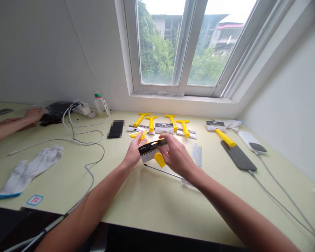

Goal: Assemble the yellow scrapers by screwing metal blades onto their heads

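Between my two hands is a yellow scraper in a clear sleeve with a black header card. My left hand is closed on the left end of this package. At the right end, the fingers of my right hand are bent round the card and the yellow handle. Another yellow scraper piece shows just behind my left fingertips; whether they touch it I cannot tell. Below the package a thin metal rod with a dark tip lies on the table, partly under my right forearm.
Several yellow scrapers with black-and-white cards lie toward the window. Flat clear strips are right of my hand, then a black phone and a white device on cables. Left are a glove, cables, a bottle and another person's hand.
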The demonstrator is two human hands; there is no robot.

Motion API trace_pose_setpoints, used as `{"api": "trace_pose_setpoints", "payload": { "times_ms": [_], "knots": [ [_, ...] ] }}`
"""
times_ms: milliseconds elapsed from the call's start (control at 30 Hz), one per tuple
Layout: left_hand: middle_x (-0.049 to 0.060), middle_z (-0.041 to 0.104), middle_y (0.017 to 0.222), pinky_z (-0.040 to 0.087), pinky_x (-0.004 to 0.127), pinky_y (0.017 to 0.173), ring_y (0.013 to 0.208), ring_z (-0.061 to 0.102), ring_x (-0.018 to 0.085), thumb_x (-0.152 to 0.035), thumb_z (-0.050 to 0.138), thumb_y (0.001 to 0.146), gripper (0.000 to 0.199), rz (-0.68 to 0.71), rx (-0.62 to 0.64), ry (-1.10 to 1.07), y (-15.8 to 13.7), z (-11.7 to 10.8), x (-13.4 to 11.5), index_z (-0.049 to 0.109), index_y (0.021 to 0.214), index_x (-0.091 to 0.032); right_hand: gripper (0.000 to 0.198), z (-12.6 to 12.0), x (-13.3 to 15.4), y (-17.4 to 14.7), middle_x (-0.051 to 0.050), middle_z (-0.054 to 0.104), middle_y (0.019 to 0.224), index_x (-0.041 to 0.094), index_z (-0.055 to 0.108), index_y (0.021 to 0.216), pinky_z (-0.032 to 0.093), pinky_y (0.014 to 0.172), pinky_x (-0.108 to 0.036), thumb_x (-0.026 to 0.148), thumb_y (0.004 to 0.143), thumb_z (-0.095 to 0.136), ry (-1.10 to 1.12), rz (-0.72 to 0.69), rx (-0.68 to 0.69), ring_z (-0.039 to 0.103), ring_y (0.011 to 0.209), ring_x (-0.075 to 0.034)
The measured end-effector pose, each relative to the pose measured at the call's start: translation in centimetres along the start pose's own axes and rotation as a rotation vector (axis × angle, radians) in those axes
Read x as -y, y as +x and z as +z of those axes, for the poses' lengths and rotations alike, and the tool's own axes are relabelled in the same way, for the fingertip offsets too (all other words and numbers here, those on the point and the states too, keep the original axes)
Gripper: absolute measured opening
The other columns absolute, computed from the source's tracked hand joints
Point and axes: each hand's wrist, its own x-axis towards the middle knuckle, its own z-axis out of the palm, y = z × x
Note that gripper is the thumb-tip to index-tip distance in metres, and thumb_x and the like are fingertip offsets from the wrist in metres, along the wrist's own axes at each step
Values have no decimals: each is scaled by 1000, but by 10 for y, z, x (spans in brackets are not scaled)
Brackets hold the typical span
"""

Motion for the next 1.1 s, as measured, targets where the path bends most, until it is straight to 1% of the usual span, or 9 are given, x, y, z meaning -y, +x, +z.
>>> {"api": "trace_pose_setpoints", "payload": {
  "times_ms": [100,200,367,500,633,733,833,933,1100],
  "knots": [
    [9,58,133,51,23,89,119,57,19,-22,67,84,47,123,19,100,-1,3,0,58,130,-22,35,6,-13,3,-11,56,118,23,46,121,51,83,-37,28,89,57,117,73,-51,56,105,-23],
    [8,54,140,48,27,98,128,52,21,-18,67,83,48,241,16,75,-2,5,-2,59,130,-24,54,9,-20,6,-13,47,134,24,40,130,52,87,-40,39,84,65,232,222,-61,51,120,-27],
    [8,60,133,53,32,92,116,62,24,-24,69,82,45,300,64,30,-11,8,-9,62,127,-27,72,10,-24,11,-9,64,108,24,30,136,55,81,-41,47,80,70,763,444,267,67,90,-23],
    [12,69,116,56,36,88,106,66,29,-28,73,79,37,269,239,150,-17,6,-13,71,115,-19,83,15,-25,10,-3,67,93,28,21,142,55,77,-40,41,80,73,1140,429,261,70,79,-22],
    [12,65,126,52,47,96,113,63,33,-30,67,84,26,414,445,308,-19,0,-16,76,106,-21,58,20,-26,9,-4,68,95,26,46,129,55,77,-38,39,79,74,1272,379,171,67,77,-19],
    [2,32,156,33,49,115,141,34,33,-28,59,90,30,672,454,363,-22,-1,-18,70,118,-31,33,21,-28,10,-5,66,95,20,62,104,56,71,-34,40,80,73,1327,379,139,65,76,-17],
    [-3,14,162,32,52,114,147,19,32,-29,54,93,43,812,408,320,-26,1,-19,55,134,-40,30,19,-28,12,-3,66,85,19,63,95,56,64,-31,40,77,75,1351,441,53,63,70,-15],
    [4,27,157,41,51,108,142,31,32,-31,54,93,44,824,350,274,-27,4,-18,51,136,-38,30,14,-26,16,-2,65,82,19,63,92,54,62,-30,40,74,77,1365,456,-21,61,66,-14],
    [11,53,133,55,42,90,119,54,27,-31,55,92,34,673,290,228,-21,3,-15,59,125,-27,30,-15,-18,24,-1,65,81,18,64,88,48,64,-25,39,72,78,1231,413,-69,59,71,-13]
  ]
}}
